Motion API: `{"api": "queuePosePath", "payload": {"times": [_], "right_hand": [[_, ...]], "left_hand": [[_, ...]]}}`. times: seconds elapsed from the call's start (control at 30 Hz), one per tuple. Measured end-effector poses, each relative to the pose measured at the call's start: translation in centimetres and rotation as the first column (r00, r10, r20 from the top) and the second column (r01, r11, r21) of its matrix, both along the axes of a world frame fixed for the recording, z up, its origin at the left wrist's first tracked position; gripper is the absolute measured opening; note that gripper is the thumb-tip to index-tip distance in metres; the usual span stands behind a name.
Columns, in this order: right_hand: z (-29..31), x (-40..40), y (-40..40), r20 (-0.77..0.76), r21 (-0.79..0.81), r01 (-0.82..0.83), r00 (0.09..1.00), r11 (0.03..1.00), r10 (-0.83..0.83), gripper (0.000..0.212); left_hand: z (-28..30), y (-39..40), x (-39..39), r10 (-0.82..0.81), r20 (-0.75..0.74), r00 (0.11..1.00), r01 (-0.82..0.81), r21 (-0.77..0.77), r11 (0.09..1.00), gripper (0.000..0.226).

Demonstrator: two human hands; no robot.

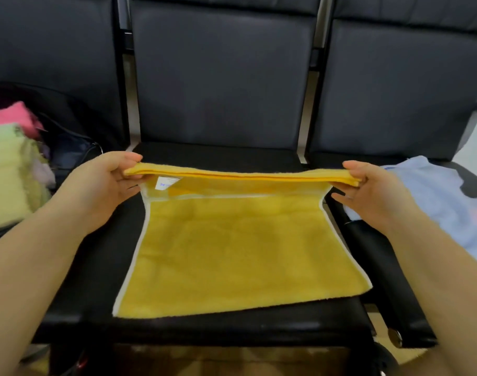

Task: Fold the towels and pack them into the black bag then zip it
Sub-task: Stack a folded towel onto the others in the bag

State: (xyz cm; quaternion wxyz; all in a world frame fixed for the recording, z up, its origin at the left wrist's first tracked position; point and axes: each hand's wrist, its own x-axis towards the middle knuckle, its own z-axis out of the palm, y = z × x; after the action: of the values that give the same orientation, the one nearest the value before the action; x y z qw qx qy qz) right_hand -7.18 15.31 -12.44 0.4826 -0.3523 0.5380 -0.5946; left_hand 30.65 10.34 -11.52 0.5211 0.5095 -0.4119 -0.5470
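— Was there any writing to read?
— Only on the small white tag (165,183), sewn to the underside of the yellow towel's (240,253) lifted far edge, near its left corner.
— What did it say?
— It carried a few bluish marks, too blurred to make out. Nothing else bore text.

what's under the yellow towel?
The black seat of the middle chair lies under the yellow towel. Whatever sits beneath its spread part is covered; both hands lift its far edge.
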Motion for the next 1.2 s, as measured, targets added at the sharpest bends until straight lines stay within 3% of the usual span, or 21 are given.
{"api": "queuePosePath", "payload": {"times": [0.17,0.27,0.37,0.4,0.47,0.53,0.6,0.67,0.73,0.8,0.9,0.97,1.07,1.2], "right_hand": [[0.4,-1.3,4.0,-0.194,0.105,-0.074,0.976,0.992,0.094,0.025],[0.0,-1.6,6.7,-0.394,0.353,-0.167,0.866,0.921,0.308,0.024],[-0.6,-0.9,9.0,-0.585,0.636,-0.071,0.605,0.768,0.540,0.019],[-0.8,-0.6,9.4,-0.628,0.680,-0.023,0.499,0.733,0.598,0.016],[-1.2,-0.2,9.6,-0.744,0.643,0.090,0.308,0.760,0.593,0.015],[-1.6,0.5,9.1,-0.867,0.485,0.147,0.208,0.862,0.453,0.016],[-2.0,2.6,8.9,-0.921,0.349,0.118,0.224,0.930,0.318,0.025],[-2.9,5.5,8.6,-0.924,0.290,-0.003,0.260,0.957,0.281,0.043],[-4.0,8.6,8.3,-0.913,0.297,-0.167,0.239,0.940,0.331,0.056],[-5.4,10.6,7.4,-0.903,0.365,-0.223,0.151,0.904,0.402,0.064],[-6.9,10.0,5.3,-0.867,0.489,-0.081,0.062,0.868,0.494,0.072],[-7.6,8.1,3.8,-0.863,0.504,0.033,0.043,0.863,0.503,0.077],[-8.0,5.8,2.4,-0.885,0.464,0.098,0.071,0.880,0.459,0.082],[-8.1,5.2,1.4,-0.905,0.426,0.065,0.057,0.903,0.422,0.082]], "left_hand": [[0.2,4.2,1.8,-0.166,0.254,0.953,0.157,0.056,0.986,0.011],[-0.4,7.0,2.9,-0.403,0.460,0.791,0.305,0.274,0.912,0.023],[-2.4,9.5,2.4,-0.637,0.632,0.441,0.360,0.526,0.771,0.014],[-2.9,10.0,2.2,-0.658,0.660,0.363,0.340,0.563,0.753,0.013],[-3.3,10.4,1.9,-0.599,0.739,0.308,0.297,0.524,0.799,0.009],[-3.0,10.1,1.9,-0.409,0.869,0.280,0.238,0.350,0.906,0.013],[-2.6,9.8,1.1,-0.211,0.950,0.232,0.194,0.167,0.967,0.013],[-2.8,9.9,-0.9,-0.120,0.966,0.227,0.251,0.061,0.966,0.015],[-3.7,9.9,-3.5,-0.161,0.962,0.220,0.396,0.063,0.916,0.031],[-5.1,9.4,-6.0,-0.221,0.966,0.132,0.503,0.127,0.855,0.047],[-6.8,7.4,-7.0,-0.297,0.954,-0.039,0.474,0.279,0.835,0.062],[-7.8,5.5,-5.9,-0.321,0.943,-0.084,0.389,0.328,0.861,0.072],[-8.6,3.5,-4.1,-0.294,0.953,-0.073,0.311,0.302,0.901,0.081],[-9.1,2.9,-3.4,-0.273,0.962,-0.015,0.346,0.261,0.901,0.080]]}}
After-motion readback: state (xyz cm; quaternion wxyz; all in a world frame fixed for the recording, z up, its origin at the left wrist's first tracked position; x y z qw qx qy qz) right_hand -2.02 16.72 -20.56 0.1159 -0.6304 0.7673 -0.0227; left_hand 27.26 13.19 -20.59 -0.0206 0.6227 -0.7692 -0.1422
